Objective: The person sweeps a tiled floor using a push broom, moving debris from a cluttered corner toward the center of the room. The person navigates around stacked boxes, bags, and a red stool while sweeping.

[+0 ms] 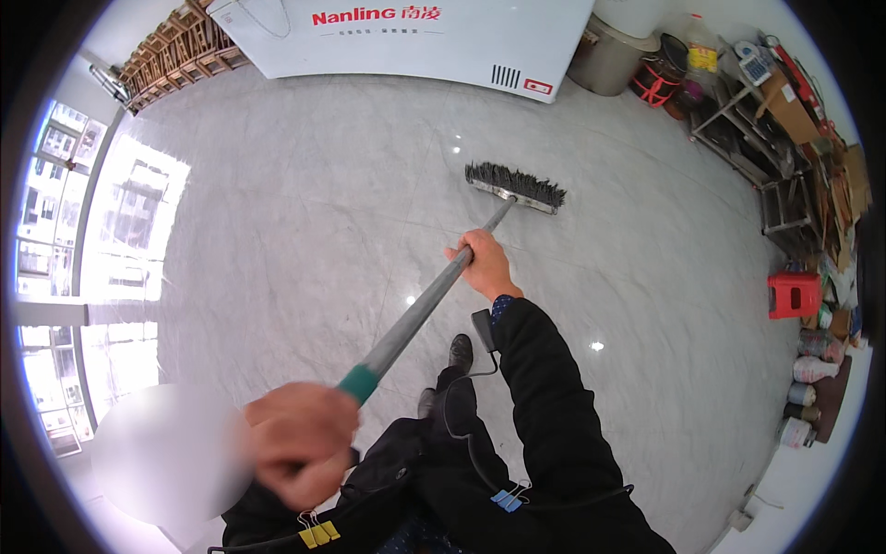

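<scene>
A push broom with dark bristles [516, 183] rests its head on the grey tiled floor, in front of me and slightly right. Its long grey handle [422, 305] slants down to the lower left and has a green band near the top. My right hand [484, 263] grips the handle fairly near the broom head. Close to the camera, my left hand [301, 440] is closed around the upper end, just past the green band. The very tip of the handle is hidden by that hand.
A white chest freezer [415, 41] stands ahead, with wooden stools [180, 52] to its left. At the right wall are a metal pot [609, 59], a metal rack [734, 111], a red plastic stool [794, 294] and several containers. Windows line the left.
</scene>
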{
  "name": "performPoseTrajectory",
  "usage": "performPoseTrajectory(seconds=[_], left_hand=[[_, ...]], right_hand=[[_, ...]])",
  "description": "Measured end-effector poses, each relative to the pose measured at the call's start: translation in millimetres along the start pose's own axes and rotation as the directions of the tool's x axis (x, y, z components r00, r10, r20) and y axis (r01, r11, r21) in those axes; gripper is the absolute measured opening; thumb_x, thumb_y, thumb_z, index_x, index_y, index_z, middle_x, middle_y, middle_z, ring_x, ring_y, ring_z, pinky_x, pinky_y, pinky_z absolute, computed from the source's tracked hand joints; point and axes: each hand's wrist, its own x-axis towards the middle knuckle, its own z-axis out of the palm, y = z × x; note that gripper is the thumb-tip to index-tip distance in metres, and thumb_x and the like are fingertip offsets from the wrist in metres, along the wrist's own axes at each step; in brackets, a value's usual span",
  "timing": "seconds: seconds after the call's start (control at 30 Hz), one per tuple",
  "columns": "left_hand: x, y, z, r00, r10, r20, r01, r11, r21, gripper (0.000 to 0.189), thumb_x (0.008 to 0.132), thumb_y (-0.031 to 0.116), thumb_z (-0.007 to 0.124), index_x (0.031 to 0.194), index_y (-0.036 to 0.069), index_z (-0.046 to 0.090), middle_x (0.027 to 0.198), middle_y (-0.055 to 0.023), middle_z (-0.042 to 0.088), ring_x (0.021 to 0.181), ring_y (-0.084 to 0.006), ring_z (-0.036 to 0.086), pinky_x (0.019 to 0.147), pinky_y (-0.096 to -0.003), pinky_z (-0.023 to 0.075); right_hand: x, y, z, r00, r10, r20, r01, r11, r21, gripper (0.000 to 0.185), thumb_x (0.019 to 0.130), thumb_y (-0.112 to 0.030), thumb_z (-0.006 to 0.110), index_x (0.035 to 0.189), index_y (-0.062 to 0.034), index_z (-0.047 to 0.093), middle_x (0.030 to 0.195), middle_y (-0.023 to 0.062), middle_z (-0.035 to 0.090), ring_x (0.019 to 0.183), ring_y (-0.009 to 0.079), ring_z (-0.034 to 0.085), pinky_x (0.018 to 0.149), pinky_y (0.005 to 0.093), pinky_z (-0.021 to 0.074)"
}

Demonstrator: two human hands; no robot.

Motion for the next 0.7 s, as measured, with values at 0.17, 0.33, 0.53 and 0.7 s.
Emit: performPoseTrajectory(seconds=[0.17, 0.33, 0.53, 0.7], left_hand=[[-5, -60, 46, 0.976, -0.192, 0.101, 0.193, 0.981, 0.001, 0.015, 0.077, -0.010, 0.066, 0.082, 0.000, 0.056, 0.062, -0.0089, 0.054, 0.052, -0.0231, 0.056, 0.048, -0.0325, 0.0429], [-20, -59, 31, 0.942, -0.331, -0.049, 0.334, 0.932, 0.140, 0.014, 0.079, -0.008, 0.068, 0.084, 0.001, 0.058, 0.068, -0.0074, 0.062, 0.051, -0.0146, 0.055, 0.048, -0.0266, 0.0419], [-47, -72, 11, 0.879, -0.426, -0.214, 0.455, 0.884, 0.107, 0.008, 0.087, -0.002, 0.067, 0.084, 0.001, 0.060, 0.066, -0.0039, 0.065, 0.052, -0.0047, 0.053, 0.049, -0.0219, 0.0409], [-56, -63, 1, 0.899, -0.388, -0.202, 0.418, 0.899, 0.134, 0.014, 0.093, 0.006, 0.066, 0.083, 0.000, 0.059, 0.061, -0.0031, 0.062, 0.049, -0.0029, 0.049, 0.046, -0.0207, 0.0368]], right_hand=[[-25, 30, 48, 0.994, 0.064, 0.091, -0.071, 0.994, 0.078, 0.028, 0.081, -0.023, 0.077, 0.080, -0.0067, 0.054, 0.087, 0.0103, 0.058, 0.091, 0.0342, 0.057, 0.074, 0.0424, 0.0474], [-38, 30, 77, 0.986, 0.136, 0.101, -0.149, 0.979, 0.137, 0.026, 0.082, -0.020, 0.076, 0.081, -0.0064, 0.054, 0.095, 0.0101, 0.058, 0.099, 0.0338, 0.056, 0.078, 0.0427, 0.0483], [-46, 22, 103, 0.981, 0.193, 0.016, -0.193, 0.968, 0.159, 0.024, 0.081, -0.017, 0.075, 0.082, -0.0056, 0.053, 0.095, 0.0109, 0.057, 0.100, 0.0342, 0.055, 0.079, 0.0431, 0.0479], [-84, 5, 121, 0.954, 0.221, -0.202, -0.179, 0.962, 0.207, 0.025, 0.079, -0.015, 0.076, 0.080, -0.0053, 0.053, 0.091, 0.0118, 0.056, 0.095, 0.0349, 0.054, 0.079, 0.0424, 0.0466]])
